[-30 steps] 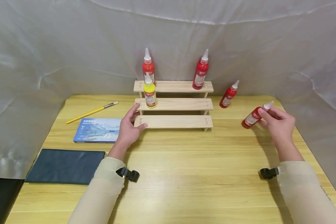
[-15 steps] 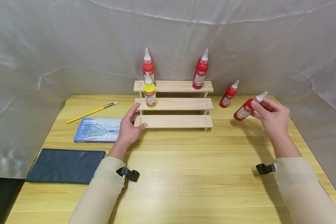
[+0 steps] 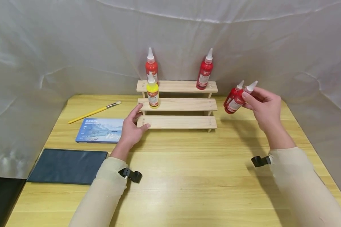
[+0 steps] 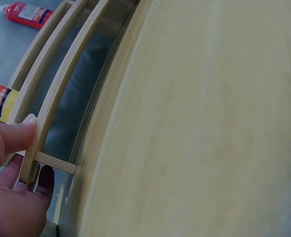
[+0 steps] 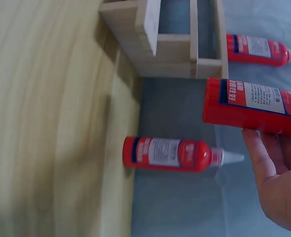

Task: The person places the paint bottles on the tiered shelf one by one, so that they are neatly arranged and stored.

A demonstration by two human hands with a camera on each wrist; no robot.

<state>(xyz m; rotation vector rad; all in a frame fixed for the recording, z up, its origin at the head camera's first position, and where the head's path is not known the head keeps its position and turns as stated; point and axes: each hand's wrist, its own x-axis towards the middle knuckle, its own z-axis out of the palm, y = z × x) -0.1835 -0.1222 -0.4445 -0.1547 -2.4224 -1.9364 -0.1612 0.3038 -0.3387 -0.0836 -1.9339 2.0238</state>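
Note:
My right hand (image 3: 265, 105) holds a red squeeze bottle of paint (image 3: 235, 102) near its white nozzle cap, tilted and raised above the table. In the head view it overlaps another red bottle (image 3: 229, 96); the right wrist view shows that second bottle (image 5: 165, 154) standing apart from the held bottle (image 5: 254, 103). My left hand (image 3: 132, 129) grips the left end of a three-step wooden stand (image 3: 179, 122). In the left wrist view the thumb (image 4: 19, 134) lies on a board, with fingers beneath. A yellow bottle (image 3: 153, 97) stands on the middle step, left end.
On the top step stand an orange-red bottle (image 3: 152, 67) at left and a red bottle (image 3: 205, 74) at right. Left of the stand lie a yellow-handled paintbrush (image 3: 93, 112), a blue box (image 3: 98, 130) and a dark flat folder (image 3: 69, 166). A grey curtain (image 3: 176, 34) hangs behind the table.
My right hand has carried the red bottle left and up, toward the stand, until it overlaps the other red bottle. My left hand stays on the stand's left end.

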